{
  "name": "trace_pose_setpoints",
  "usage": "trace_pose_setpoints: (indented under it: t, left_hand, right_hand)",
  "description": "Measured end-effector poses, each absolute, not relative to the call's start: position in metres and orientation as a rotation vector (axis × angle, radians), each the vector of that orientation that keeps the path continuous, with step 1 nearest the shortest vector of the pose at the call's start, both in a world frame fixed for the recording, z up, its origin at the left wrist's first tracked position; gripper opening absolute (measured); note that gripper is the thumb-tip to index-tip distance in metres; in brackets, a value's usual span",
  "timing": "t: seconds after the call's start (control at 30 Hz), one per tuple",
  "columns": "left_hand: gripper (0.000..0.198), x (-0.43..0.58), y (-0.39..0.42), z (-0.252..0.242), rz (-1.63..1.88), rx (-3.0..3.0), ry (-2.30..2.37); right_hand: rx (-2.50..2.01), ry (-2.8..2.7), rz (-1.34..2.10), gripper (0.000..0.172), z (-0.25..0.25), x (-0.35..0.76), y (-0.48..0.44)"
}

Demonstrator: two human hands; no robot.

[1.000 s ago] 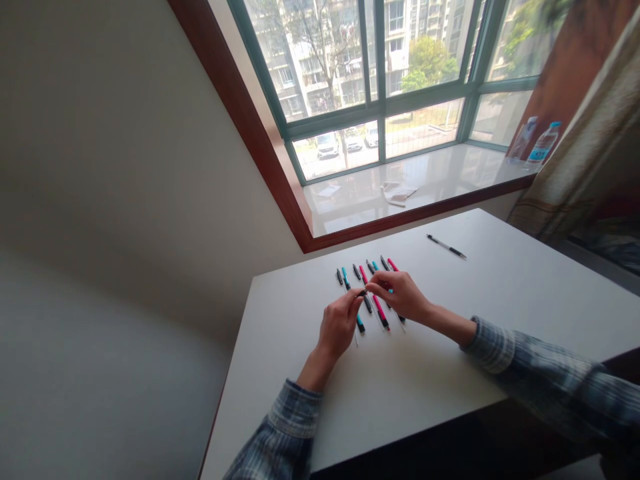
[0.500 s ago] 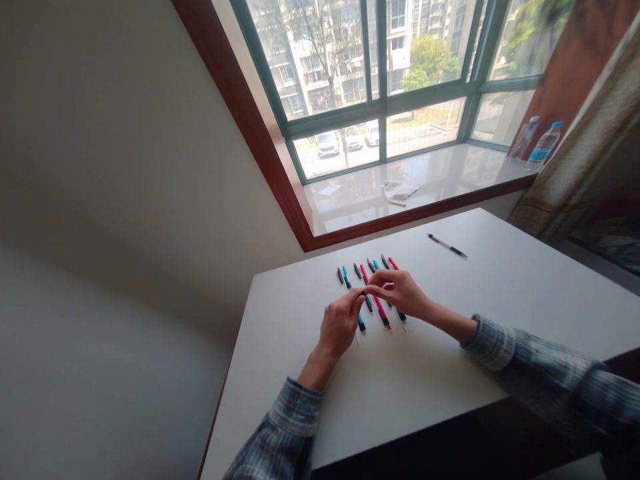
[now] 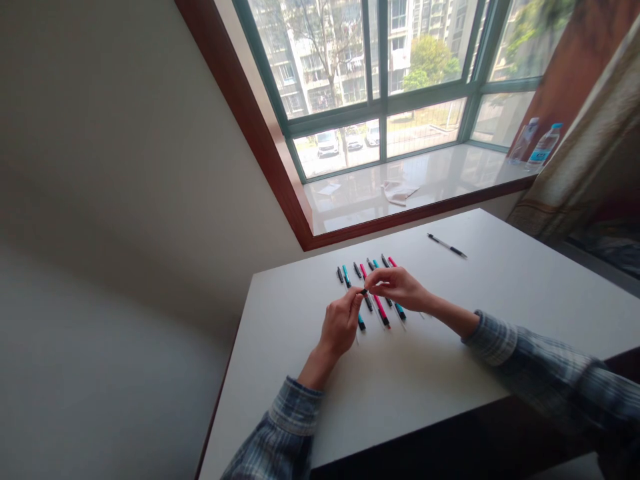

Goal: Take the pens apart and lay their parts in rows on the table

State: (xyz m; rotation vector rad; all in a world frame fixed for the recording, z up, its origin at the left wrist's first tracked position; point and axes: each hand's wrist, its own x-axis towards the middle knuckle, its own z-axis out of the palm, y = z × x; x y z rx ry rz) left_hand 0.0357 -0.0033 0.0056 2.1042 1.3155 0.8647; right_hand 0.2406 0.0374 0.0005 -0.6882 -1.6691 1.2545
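My left hand is closed in a pinch on a small black pen part held just above the table. Facing it, my right hand has its thumb and fingertips pinched at the other end of the same part. Beneath both hands, pen pieces lie in slanting rows: black grips and tips, a pink barrel, a teal piece and thin clear refills. My hands cover the middle of these rows. Farther right lies a whole clear pen with a black grip.
The white table meets a windowsill at its far side. On the sill are a crumpled white wrapper and two plastic bottles, one with a blue cap. A curtain hangs at the right.
My right hand has shifted slightly and its fingers have lifted a little, showing more of the black part. The left hand stays almost in place. The pen pieces on the table lie as before.
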Motion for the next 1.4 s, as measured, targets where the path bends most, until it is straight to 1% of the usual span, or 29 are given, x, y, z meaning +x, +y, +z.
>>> trace_pose_setpoints:
  t: [0.13, 0.4, 0.53, 0.63, 0.73, 0.8, 0.9, 1.0, 1.23, 1.4]
  left_hand:
    - [0.035, 0.035, -0.004, 0.005, 0.852, 2.124, 1.295]
    - [0.038, 0.035, -0.004, 0.007, 0.861, 2.108, 1.294]
    - [0.041, 0.035, -0.004, 0.007, 0.880, 2.068, 1.303]
    - [0.041, 0.035, -0.005, 0.006, 0.884, 2.064, 1.301]
    - [0.041, 0.036, -0.007, 0.003, 0.869, 2.076, 1.301]
    - [0.041, 0.037, -0.008, 0.001, 0.854, 2.087, 1.299]
    - [0.041, 0.038, -0.010, -0.001, 0.845, 2.100, 1.293]
    - [0.040, 0.038, -0.010, -0.002, 0.852, 2.107, 1.292]
    - [0.037, 0.038, -0.010, -0.002, 0.840, 2.113, 1.288]
    - [0.035, 0.039, -0.012, -0.002, 0.827, 2.116, 1.265]
  right_hand:
    - [-0.681, -1.610, 1.321, 0.034, 0.000, 0.240, 0.037]
    - [-0.690, -1.547, 1.274, 0.028, -0.001, 0.240, 0.037]
    - [-0.706, -1.586, 1.149, 0.026, 0.004, 0.253, 0.047]
    - [-0.836, -1.652, 0.931, 0.024, 0.004, 0.272, 0.061]
    - [-1.006, -1.703, 0.693, 0.021, -0.005, 0.295, 0.079]
    - [-1.104, -1.724, 0.621, 0.018, -0.017, 0.309, 0.091]
    - [-1.222, -1.755, 0.617, 0.016, -0.035, 0.324, 0.104]
    - [-1.295, -1.708, 0.655, 0.021, -0.047, 0.329, 0.111]
    - [-1.446, -1.694, 0.569, 0.018, -0.054, 0.334, 0.116]
    - [-1.448, -1.712, 0.516, 0.016, -0.062, 0.333, 0.124]
